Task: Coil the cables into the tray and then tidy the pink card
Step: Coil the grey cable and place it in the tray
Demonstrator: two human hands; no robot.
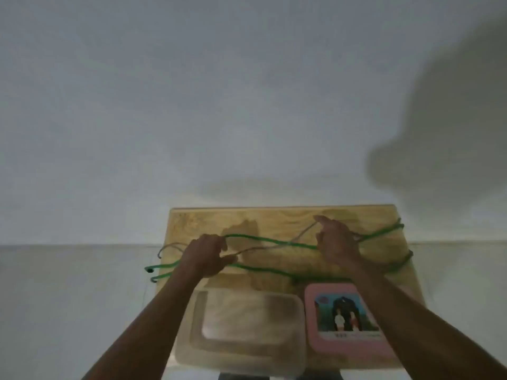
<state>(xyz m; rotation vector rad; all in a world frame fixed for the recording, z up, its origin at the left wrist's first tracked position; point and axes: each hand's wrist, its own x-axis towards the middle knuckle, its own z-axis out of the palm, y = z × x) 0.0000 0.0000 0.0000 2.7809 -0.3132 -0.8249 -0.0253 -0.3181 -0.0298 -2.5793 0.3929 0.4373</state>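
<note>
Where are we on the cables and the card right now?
Nothing looks finished: the clear tray holds no cable. In hand: the left hand and right hand both grip the green cable and a thin pale cable, stretched across the wooden table. Left: coil both into the tray, then tidy the pink card, which lies untouched beside the tray.
</note>
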